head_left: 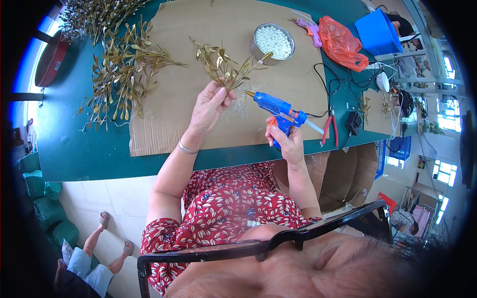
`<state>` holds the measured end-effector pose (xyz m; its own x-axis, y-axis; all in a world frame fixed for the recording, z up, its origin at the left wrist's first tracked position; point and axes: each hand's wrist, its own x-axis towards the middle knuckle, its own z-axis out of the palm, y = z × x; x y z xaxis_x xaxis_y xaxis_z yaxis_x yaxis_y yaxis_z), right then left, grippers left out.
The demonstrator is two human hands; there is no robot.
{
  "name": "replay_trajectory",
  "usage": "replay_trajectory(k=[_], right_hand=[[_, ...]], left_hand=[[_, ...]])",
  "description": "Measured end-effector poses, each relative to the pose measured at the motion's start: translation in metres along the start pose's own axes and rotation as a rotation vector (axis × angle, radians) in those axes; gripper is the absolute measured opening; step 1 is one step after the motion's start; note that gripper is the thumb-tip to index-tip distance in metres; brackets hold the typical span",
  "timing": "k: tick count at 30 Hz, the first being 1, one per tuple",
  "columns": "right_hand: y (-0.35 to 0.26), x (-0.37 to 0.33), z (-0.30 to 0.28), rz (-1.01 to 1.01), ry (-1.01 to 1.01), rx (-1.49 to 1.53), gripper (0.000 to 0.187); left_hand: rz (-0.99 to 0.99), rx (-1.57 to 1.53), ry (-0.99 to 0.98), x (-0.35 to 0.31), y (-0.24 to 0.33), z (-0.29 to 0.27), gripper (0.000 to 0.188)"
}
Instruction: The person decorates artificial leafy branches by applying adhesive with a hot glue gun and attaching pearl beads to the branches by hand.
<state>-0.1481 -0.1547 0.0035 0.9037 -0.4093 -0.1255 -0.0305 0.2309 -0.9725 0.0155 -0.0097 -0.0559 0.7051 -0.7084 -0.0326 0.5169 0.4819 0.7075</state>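
Note:
Between the fingers of my left hand (pixel 209 107) is the stem of a gold artificial leaf sprig (pixel 226 69), its leaves fanning out above the cardboard. My right hand (pixel 289 141) is wrapped round the handle of a blue glue gun (pixel 276 108), with fingers at its orange trigger. The gun's brass nozzle points left, close beside the sprig's lower stems; I cannot tell whether they touch. A clear glue stick (pixel 314 127) sticks out of the gun's back. Beyond the sprig stands a round metal bowl (pixel 256 51) of white pearl beads (pixel 273 41).
Flat cardboard (pixel 171 126) covers part of the green table (pixel 89 159). More gold sprigs (pixel 121 69) lie at left. At right are a pink glue gun (pixel 309 31), a red plastic bag (pixel 340 42), a blue bin (pixel 378 32), red-handled pliers (pixel 330 128) and black cables.

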Motion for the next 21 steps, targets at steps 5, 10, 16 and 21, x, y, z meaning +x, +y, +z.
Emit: replay_trajectory(k=[5,10,16,21], right_hand=[[-0.0050,0.0034,-0.0027,0.017,-0.036,-0.045,0.022],[-0.0110,0.0060,-0.0004,0.060,-0.036,-0.017,0.017],[-0.0097,0.0080,-0.0026,0.075,-0.050,-0.037,0.025],[-0.0083,0.0080,-0.0061,0.081,-0.070,-0.065,0.030]], left_hand=[[-0.022,-0.064,0.032,-0.0015,-0.0009,0.0021,0.029],[-0.015,-0.043,0.014,-0.0009,-0.0020,0.0006,0.030],[-0.027,0.028,0.018,-0.0012,-0.0021,0.0014,0.029],[-0.024,0.067,0.040,-0.0017,-0.0014,0.0021,0.029]])
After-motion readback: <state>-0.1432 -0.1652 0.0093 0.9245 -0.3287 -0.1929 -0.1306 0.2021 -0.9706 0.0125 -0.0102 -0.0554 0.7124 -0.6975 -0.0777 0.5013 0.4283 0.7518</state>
